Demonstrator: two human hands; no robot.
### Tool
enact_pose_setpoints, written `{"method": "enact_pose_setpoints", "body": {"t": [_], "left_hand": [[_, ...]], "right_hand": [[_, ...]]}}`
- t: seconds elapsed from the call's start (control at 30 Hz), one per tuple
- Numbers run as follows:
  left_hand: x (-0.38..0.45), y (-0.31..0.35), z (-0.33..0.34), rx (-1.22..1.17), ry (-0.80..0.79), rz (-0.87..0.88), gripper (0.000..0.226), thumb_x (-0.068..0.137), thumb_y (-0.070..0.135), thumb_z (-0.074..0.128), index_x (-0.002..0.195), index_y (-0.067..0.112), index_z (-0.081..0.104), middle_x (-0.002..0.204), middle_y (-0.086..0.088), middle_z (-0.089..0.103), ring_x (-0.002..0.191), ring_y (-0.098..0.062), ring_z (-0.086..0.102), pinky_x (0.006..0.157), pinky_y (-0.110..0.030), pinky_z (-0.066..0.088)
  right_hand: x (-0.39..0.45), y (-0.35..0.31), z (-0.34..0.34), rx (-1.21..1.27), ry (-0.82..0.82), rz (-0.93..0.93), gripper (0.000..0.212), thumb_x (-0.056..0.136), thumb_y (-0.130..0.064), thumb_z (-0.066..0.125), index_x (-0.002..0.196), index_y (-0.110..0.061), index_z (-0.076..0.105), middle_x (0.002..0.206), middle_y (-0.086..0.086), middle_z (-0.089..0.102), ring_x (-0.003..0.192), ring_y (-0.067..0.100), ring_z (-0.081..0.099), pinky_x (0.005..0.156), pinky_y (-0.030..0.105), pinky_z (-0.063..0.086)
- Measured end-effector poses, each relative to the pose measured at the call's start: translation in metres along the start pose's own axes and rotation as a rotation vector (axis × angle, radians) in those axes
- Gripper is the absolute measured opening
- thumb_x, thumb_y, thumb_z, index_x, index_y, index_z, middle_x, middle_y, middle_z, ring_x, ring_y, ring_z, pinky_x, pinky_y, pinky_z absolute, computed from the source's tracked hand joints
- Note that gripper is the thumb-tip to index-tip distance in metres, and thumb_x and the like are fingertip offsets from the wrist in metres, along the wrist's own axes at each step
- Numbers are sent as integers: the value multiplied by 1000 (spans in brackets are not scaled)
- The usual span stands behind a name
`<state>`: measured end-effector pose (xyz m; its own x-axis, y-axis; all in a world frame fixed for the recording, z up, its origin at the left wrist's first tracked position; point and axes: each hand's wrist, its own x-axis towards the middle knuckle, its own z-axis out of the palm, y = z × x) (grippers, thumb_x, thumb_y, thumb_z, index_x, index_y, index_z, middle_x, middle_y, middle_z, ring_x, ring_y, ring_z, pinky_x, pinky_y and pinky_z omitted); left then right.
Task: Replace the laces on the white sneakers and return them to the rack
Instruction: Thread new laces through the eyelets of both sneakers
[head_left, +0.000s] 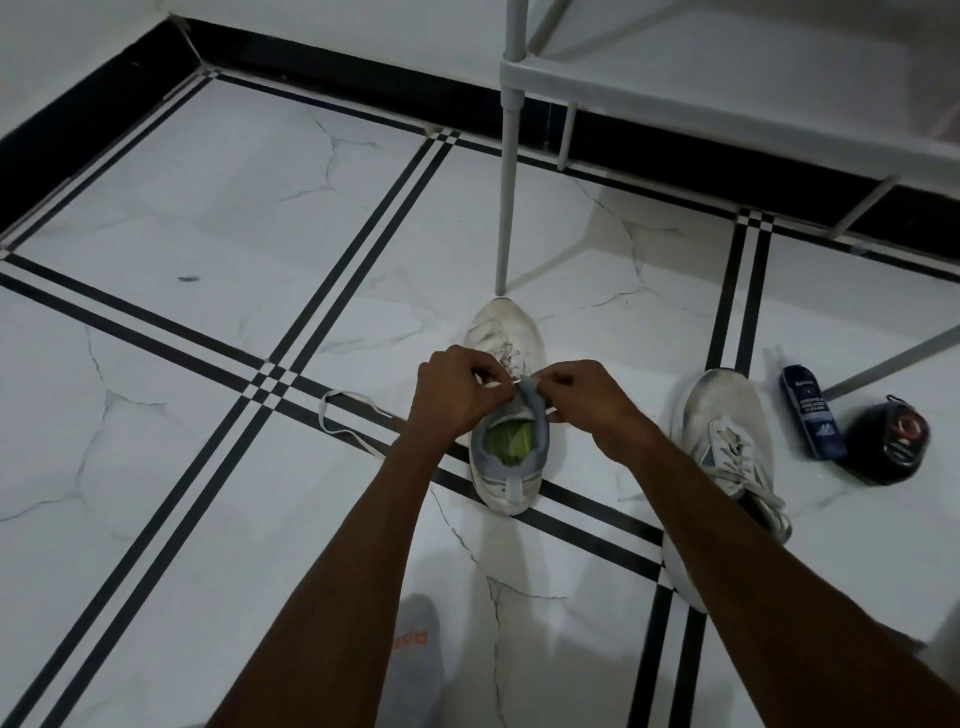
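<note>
— Where does the work stand?

— The white mesh sneaker with the grey collar and green insole (506, 415) stands upright on the white marble-patterned floor with black stripes (208, 234), toe pointing at the foot of the white tube-framed shoe rack (597, 85). Both hands are at its tongue. The left hand (457, 397) has its fingers curled in and appears to pinch the thin white lace (511, 364) near the top eyelets; the right hand (589, 402) is curled the same way, pinching what looks like the other end beside the tongue. Exactly where each fingertip meets the lace is too small to tell.

— How will it handle?

— Probably light and soft. The lace is limp and flat, so it likely wants holding close to its tip, or it will buckle at the eyelet. The shoe's upper looks pliable; steadying it by the collar or tongue seems wise, since a light shoe could slide on a smooth tile.

— And the count?

— Two sneakers: the one in hand, and a second white sneaker lying on its side (727, 457) to the right, laces in it. One loose flat white lace (345, 413) lies on the floor to the left, just beside the left forearm. One dark blue cleaner bottle (808, 413) and one round black tin (888, 441) sit near the rack's leg. A grey sock with orange lettering (418, 644) shows at the bottom edge.
</note>
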<state>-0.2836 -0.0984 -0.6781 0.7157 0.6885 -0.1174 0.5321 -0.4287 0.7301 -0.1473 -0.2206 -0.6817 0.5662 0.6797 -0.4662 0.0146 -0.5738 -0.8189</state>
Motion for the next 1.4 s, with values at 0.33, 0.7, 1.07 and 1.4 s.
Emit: {"method": "enact_pose_setpoints", "body": {"t": [0.33,0.7,1.07,1.4], "left_hand": [[-2,16,8,138,5,-20,34,66,50,61,78,25,80,76,4,75,76,-17,66,82,-46,52],[-3,17,7,186,-23,28,40,72,53,57,81,23,81,81,1,76,81,-20,68,82,-45,51],[-7,0,20,77,112,-14,25,79,44,62,81,27,80,84,5,76,81,-19,69,81,-48,53],[-11,-4,24,-73,200,-116,5,82,28,81,82,23,81,88,4,76,85,-16,65,83,-44,52]], "right_hand": [[1,3,-3,245,-81,115,20,97,-13,61,109,-2,72,102,15,74,94,25,70,73,26,59],[-2,1,-3,277,-81,138,20,97,-12,60,109,-1,72,104,18,73,92,24,70,72,26,58],[-4,-5,-5,279,-146,87,23,92,-21,70,104,-2,74,101,19,73,90,25,70,74,29,61],[3,-11,6,422,-118,251,22,88,-12,73,101,5,72,94,18,68,83,23,61,79,30,59]]}}
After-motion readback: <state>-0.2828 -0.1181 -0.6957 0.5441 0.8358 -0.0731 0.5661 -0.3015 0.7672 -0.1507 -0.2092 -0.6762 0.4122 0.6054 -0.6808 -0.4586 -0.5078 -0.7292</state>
